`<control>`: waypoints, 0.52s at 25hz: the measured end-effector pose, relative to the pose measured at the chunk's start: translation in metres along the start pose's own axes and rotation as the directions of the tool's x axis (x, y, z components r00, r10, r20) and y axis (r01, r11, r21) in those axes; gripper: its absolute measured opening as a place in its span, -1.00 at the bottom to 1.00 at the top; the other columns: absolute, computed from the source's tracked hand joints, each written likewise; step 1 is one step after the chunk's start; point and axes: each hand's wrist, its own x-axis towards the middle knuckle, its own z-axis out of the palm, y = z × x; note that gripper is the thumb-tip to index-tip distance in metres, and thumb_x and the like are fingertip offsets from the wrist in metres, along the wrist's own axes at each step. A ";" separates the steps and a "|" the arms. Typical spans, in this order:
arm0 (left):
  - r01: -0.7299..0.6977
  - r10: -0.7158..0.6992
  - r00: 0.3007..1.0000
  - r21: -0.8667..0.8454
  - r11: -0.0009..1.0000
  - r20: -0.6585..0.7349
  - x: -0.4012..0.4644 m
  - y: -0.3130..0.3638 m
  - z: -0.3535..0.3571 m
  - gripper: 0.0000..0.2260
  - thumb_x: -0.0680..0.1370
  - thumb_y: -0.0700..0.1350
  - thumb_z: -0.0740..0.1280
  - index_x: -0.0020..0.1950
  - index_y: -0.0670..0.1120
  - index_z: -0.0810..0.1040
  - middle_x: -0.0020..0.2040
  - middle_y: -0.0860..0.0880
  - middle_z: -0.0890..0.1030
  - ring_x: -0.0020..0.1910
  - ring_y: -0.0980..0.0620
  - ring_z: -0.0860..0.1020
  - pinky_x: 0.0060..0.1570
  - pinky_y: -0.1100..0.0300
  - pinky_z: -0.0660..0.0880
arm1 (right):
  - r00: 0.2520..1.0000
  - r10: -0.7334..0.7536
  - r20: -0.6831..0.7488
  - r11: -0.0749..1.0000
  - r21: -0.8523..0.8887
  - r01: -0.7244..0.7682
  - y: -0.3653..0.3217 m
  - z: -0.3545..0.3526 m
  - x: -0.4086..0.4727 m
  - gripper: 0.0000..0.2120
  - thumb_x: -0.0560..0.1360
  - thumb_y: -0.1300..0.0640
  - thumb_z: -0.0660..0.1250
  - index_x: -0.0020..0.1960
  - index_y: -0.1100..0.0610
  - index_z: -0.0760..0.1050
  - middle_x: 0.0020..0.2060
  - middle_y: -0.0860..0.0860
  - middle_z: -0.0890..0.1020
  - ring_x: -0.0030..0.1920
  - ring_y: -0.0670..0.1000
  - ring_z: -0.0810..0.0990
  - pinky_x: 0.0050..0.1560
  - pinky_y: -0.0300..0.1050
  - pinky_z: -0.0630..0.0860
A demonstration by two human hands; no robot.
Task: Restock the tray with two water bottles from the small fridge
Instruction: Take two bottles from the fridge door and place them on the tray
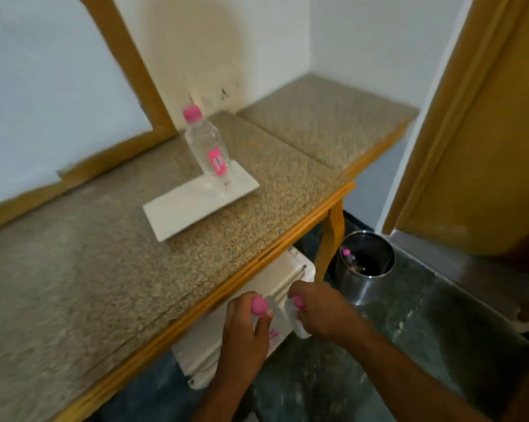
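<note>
A white rectangular tray [178, 216] lies on the speckled stone counter [74, 284]. One clear water bottle [206, 147] with a pink cap and pink label stands on the tray's far right end. Below the counter's front edge is the small white fridge [283, 269]. In front of it, my left hand [245, 333] grips a clear water bottle with a pink cap [258, 304]. My right hand [321, 312] grips a second water bottle [298, 301], also pink-capped. Both held bottles are blurred and mostly hidden by my fingers.
A shiny steel bin [366, 266] stands on the dark floor right of the fridge, with a pink-capped bottle inside. A wooden door [482, 132] is at the right. A wood-framed panel [44, 102] leans behind the counter at left.
</note>
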 end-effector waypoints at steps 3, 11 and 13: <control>-0.075 0.075 0.997 0.014 0.997 -0.006 -0.008 0.074 -0.052 -0.76 0.54 -0.08 0.36 0.01 0.24 0.39 -0.02 0.10 0.48 -0.03 0.12 0.48 -0.07 0.27 0.35 | 0.996 -0.089 -0.022 0.995 -0.055 0.087 -0.055 -0.080 -0.022 -0.81 0.41 0.20 0.32 0.02 0.14 0.47 -0.05 0.12 0.60 -0.02 0.13 0.56 -0.17 -0.14 0.40; -0.202 0.215 0.972 0.141 0.969 -0.089 0.032 0.223 -0.197 -0.92 0.53 0.07 0.33 -0.04 0.15 0.45 -0.07 0.12 0.57 -0.10 0.11 0.54 -0.13 0.14 0.52 | 0.923 -0.365 -0.121 0.916 -0.223 0.333 -0.211 -0.262 -0.038 -0.84 0.42 0.11 0.39 -0.17 0.13 0.42 -0.21 0.11 0.55 -0.21 0.07 0.50 -0.27 -0.13 0.34; -0.193 0.214 0.970 0.162 0.968 -0.118 0.055 0.241 -0.229 -0.90 0.53 0.07 0.33 -0.02 0.11 0.47 -0.07 0.09 0.59 -0.09 0.08 0.56 -0.12 0.06 0.58 | 0.901 -0.403 -0.160 0.907 -0.204 0.369 -0.240 -0.289 -0.026 -0.86 0.42 0.12 0.39 -0.17 0.16 0.47 -0.24 0.10 0.60 -0.27 0.06 0.54 -0.35 -0.16 0.40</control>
